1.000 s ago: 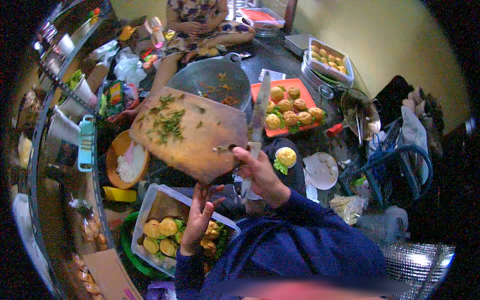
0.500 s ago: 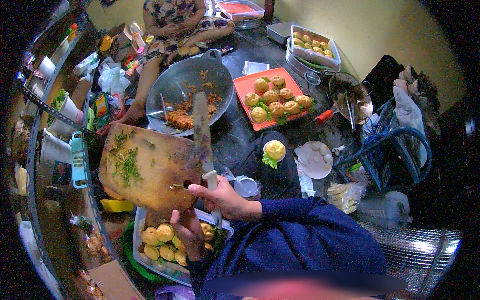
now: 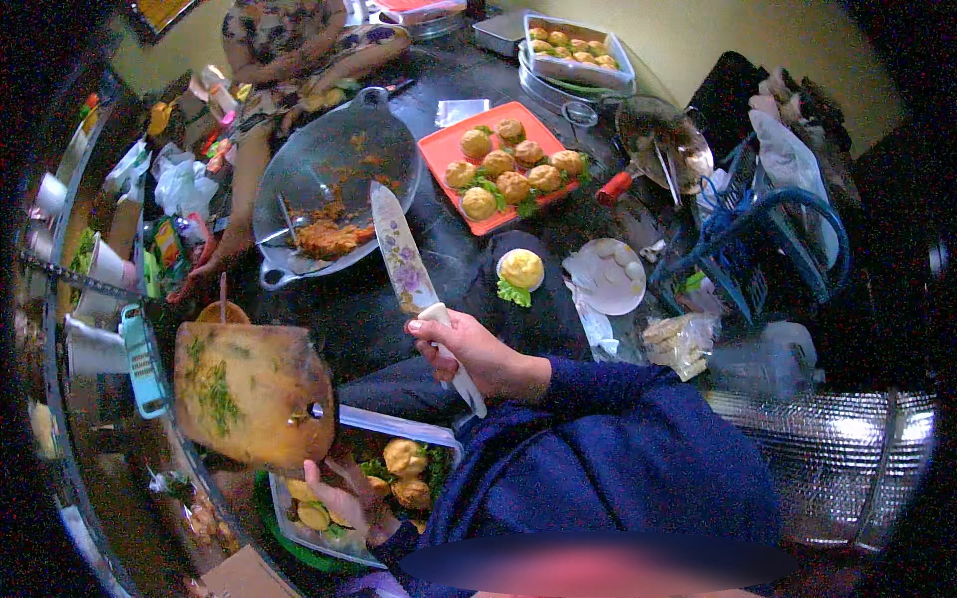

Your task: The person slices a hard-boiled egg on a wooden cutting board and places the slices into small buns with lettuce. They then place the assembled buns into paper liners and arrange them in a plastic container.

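My right hand (image 3: 483, 354) is closed round the white handle of a large kitchen knife (image 3: 404, 249). Its broad blade has a flower pattern and points up and away from me. Lower left, my left hand (image 3: 349, 498) grips the near edge of a wooden cutting board (image 3: 264, 389), its fingers partly hidden behind it. Chopped green leaves stick to the tilted board. Below it, partly covered by the board and hand, is a clear plastic box (image 3: 399, 424) with golden filled buns (image 3: 406, 456) and lettuce.
Ahead is a big wok (image 3: 394, 125) with orange-brown filling; beside it, an orange tray (image 3: 449, 149) of buns. A single bun (image 3: 520, 269) stands nearer. To the right are a plate (image 3: 610, 284), frying pan (image 3: 688, 135) and blue basket (image 3: 768, 234). Another person (image 3: 289, 45) sits at far left.
The cutting board has moved left and down with my left hand. My right hand has drawn the knife clear of the board, turning its flowered face into view. The whole view has shifted somewhat.
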`<state>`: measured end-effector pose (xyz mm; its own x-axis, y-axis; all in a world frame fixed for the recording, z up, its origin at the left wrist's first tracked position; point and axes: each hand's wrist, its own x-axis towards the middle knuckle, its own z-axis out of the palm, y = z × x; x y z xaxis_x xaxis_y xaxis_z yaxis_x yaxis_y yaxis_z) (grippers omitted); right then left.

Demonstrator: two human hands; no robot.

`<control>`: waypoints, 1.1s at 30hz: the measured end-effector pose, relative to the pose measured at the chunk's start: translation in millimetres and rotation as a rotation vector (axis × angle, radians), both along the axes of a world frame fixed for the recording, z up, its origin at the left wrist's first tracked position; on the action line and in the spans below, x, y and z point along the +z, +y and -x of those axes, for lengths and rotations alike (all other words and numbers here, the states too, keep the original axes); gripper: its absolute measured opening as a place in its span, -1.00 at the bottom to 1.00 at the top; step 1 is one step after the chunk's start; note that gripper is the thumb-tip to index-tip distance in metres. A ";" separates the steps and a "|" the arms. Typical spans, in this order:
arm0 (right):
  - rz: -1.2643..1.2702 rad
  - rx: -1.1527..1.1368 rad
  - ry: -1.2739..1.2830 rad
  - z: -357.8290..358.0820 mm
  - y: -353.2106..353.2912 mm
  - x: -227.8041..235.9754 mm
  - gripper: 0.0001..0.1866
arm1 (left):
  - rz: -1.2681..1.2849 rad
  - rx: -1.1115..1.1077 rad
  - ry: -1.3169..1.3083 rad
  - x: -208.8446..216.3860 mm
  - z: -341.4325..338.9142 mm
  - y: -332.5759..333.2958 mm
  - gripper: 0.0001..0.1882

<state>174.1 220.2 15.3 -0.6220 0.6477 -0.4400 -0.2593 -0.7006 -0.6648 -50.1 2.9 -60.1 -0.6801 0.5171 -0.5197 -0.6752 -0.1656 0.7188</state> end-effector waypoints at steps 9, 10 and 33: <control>0.063 0.075 0.018 -6.2 2.8 -2.8 -0.74 | 0.028 0.124 0.136 31.6 -21.8 -1.5 -0.51; 0.074 0.100 0.013 -5.2 3.6 -4.5 -0.74 | 0.000 0.122 0.190 29.5 -22.1 -4.2 -0.47; 0.284 0.063 0.202 -12.9 28.4 -14.7 -0.86 | -0.267 0.244 0.303 59.3 -32.3 -13.4 -0.54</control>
